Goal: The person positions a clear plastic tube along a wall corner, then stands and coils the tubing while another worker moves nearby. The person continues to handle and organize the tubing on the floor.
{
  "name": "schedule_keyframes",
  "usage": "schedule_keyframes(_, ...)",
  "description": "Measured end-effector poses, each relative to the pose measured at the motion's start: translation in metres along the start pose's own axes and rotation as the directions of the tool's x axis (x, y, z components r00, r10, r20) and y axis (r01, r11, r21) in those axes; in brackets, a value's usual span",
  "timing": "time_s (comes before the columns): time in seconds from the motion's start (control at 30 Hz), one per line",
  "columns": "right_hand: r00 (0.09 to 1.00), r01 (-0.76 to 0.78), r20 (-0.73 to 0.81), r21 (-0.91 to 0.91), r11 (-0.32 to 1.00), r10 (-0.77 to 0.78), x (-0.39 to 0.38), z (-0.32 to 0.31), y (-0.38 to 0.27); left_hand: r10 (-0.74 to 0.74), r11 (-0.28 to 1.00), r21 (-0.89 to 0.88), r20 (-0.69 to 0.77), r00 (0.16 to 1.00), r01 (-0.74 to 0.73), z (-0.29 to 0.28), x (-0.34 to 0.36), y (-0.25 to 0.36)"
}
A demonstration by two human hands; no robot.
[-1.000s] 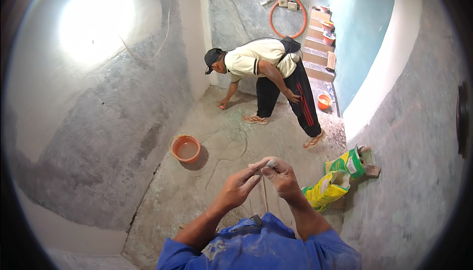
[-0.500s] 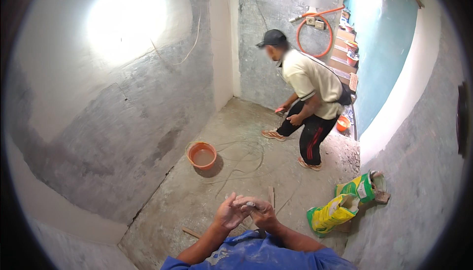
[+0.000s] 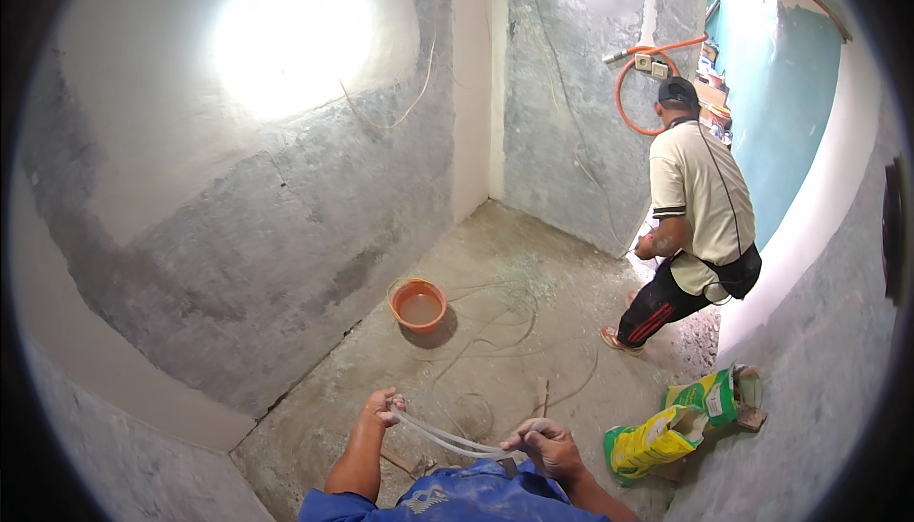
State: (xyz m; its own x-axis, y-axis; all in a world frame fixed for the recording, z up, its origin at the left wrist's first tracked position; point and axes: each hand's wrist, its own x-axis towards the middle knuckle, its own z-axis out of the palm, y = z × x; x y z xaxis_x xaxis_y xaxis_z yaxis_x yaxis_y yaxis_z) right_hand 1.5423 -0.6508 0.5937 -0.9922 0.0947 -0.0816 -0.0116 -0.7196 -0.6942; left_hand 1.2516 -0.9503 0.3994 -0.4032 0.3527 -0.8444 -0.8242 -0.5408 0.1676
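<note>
In front of my blue shirt, a thin translucent hose sags between my two hands, doubled into two strands. My left hand is closed around its left end, fingers curled. My right hand pinches its other end between thumb and fingers, a little lower and to the right. Both hands look dusted with pale powder. More thin hose or cable lies in loose loops on the floor beyond my hands. Where it joins the piece I hold, I cannot tell.
An orange bucket with murky liquid stands ahead, near the left wall. Two open yellow-green sacks stand at right. A co-worker stoops by the doorway. Wooden pieces lie near me. An orange hose hangs on the far wall.
My hands were together and have moved apart, with the translucent hose now stretched between them. The co-worker has moved right toward the doorway and turned away. My view has shifted left.
</note>
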Motion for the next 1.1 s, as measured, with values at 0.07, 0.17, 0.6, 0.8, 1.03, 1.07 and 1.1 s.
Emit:
schedule_keyframes(0.07, 0.999, 0.041, 0.016, 0.037, 0.998, -0.041, -0.005, -0.005, -0.004, 0.110, 0.991, 0.087, -0.102, 0.989, -0.101, 0.007, -0.002, 0.005)
schedule_keyframes(0.17, 0.995, 0.093, 0.041, 0.048, 0.995, -0.095, -0.007, -0.006, -0.011, 0.045, 0.999, 0.027, -0.146, 0.988, -0.041, 0.003, -0.004, 0.028)
schedule_keyframes(0.6, 0.953, 0.257, -0.188, 0.083, 0.963, -0.238, 0.075, -0.011, -0.058, 0.547, 0.070, 0.838, 0.422, 0.723, -0.542, 0.108, -0.190, -0.031)
schedule_keyframes(0.8, 0.973, 0.209, -0.067, -0.166, 0.964, -0.223, 0.136, 0.029, -0.072, 0.137, -0.760, 0.275, 0.954, 0.268, -0.589, 0.143, -0.265, -0.060)
schedule_keyframes(1.03, 0.983, 0.072, 0.171, -0.683, 0.727, 0.063, 0.147, 0.078, -0.059, -0.223, -0.909, -0.175, 0.971, 0.087, -0.379, 0.189, -0.314, -0.084)
schedule_keyframes(1.07, 0.971, 0.081, 0.213, -0.713, 0.696, 0.105, 0.140, 0.080, -0.059, -0.239, -0.904, -0.230, 0.971, -0.020, -0.360, 0.194, -0.313, -0.087)
schedule_keyframes(1.1, 0.960, 0.094, 0.251, -0.705, 0.703, 0.123, 0.135, 0.076, -0.054, -0.253, -0.898, -0.282, 0.959, -0.128, -0.337, 0.196, -0.311, -0.090)
